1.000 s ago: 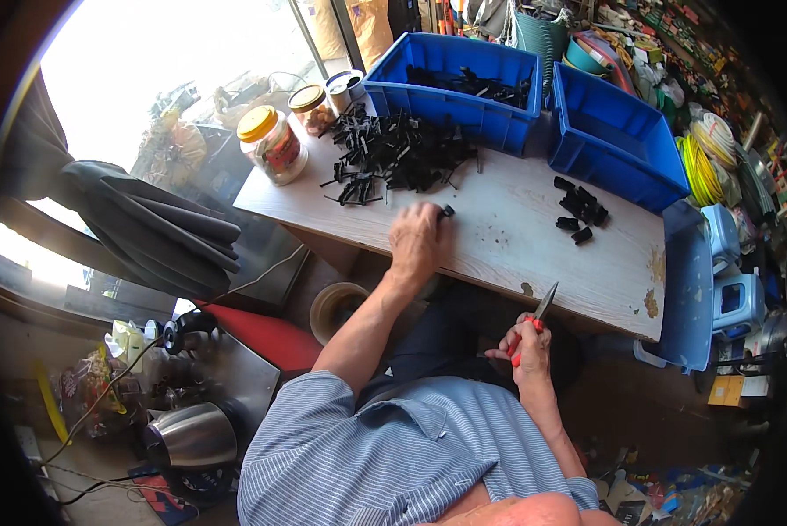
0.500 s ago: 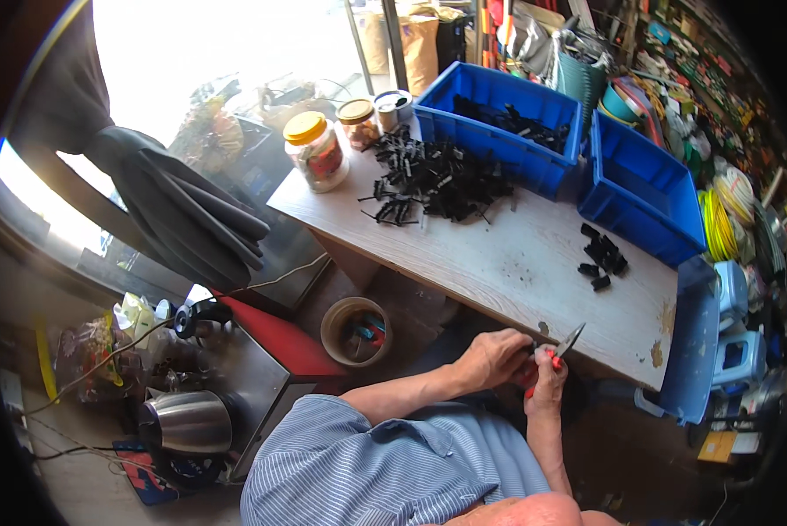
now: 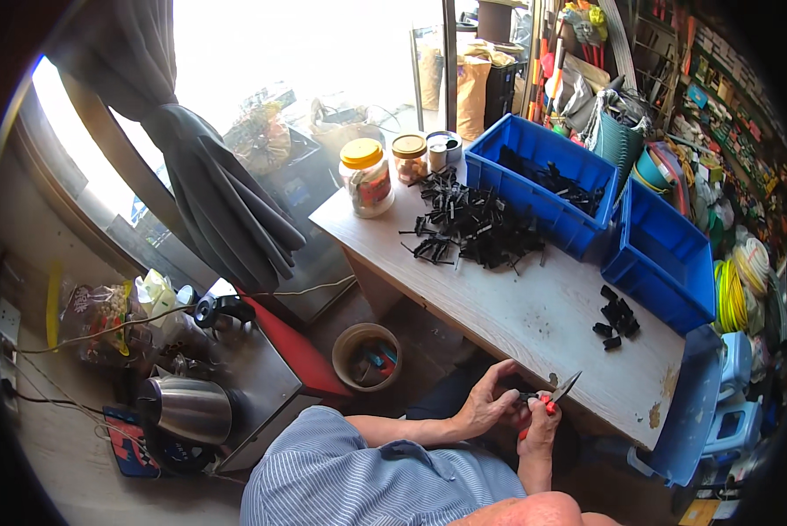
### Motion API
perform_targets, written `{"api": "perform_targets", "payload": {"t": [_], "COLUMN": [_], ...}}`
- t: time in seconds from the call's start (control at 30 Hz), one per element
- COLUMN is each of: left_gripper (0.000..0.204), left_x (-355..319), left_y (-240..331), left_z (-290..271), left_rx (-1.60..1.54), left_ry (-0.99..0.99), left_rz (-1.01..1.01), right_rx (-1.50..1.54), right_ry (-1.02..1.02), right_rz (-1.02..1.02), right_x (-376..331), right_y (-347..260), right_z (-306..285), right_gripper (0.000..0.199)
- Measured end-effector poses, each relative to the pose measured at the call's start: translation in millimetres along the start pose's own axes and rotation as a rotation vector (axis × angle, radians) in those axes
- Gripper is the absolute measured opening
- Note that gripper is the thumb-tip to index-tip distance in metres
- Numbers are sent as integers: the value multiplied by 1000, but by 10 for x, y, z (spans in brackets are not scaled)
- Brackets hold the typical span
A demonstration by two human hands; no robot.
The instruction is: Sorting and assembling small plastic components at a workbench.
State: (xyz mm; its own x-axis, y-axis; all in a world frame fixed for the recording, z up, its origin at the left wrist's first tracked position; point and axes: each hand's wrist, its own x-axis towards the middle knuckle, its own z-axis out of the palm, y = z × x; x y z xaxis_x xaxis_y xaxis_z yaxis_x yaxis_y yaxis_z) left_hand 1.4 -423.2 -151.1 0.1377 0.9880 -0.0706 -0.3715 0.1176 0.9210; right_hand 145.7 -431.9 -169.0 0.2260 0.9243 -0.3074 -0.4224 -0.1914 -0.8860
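Just off the table's near edge, my right hand is closed round red-handled pliers, their pointed metal jaws aimed up and to the right. Close beside it, my left hand pinches a small black plastic part, with its index finger lifted; the fingers partly hide the part. On the white table lies a heap of black plastic parts. A smaller group of short black pieces sits nearer the right end.
Two blue bins stand along the table's far side; the left one contains black parts. Lidded jars stand at the far left corner. A bucket with tools is on the floor. Left are a kettle and a red-sided cabinet.
The whole view has shifted, so the table appears lower and farther right. My left index finger has lifted away from the others. The pliers stay in my right hand.
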Motion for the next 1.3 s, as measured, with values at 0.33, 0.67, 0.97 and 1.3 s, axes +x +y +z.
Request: {"api": "perform_targets", "payload": {"t": [0.33, 0.67, 0.97, 1.3], "left_gripper": [40, 28, 28, 23], "left_x": [99, 250, 363, 307], "left_y": [46, -24, 83, -83], "left_z": [-112, -146, 99, -46], "left_rx": [-155, -71, -233, -328], "left_ry": [-143, -228, -19, -174], "left_rz": [-421, -565, -834, -766], "right_rx": [4, 3, -127, -154], "right_ry": [-55, -29, 55, 51], "right_rz": [88, 78, 53, 100], "right_x": [-63, -47, -132, -211], "right_y": [-24, 70, -143, -93], "right_z": [27, -5, 274, 205], "right_gripper": [19, 9, 13, 22]}}
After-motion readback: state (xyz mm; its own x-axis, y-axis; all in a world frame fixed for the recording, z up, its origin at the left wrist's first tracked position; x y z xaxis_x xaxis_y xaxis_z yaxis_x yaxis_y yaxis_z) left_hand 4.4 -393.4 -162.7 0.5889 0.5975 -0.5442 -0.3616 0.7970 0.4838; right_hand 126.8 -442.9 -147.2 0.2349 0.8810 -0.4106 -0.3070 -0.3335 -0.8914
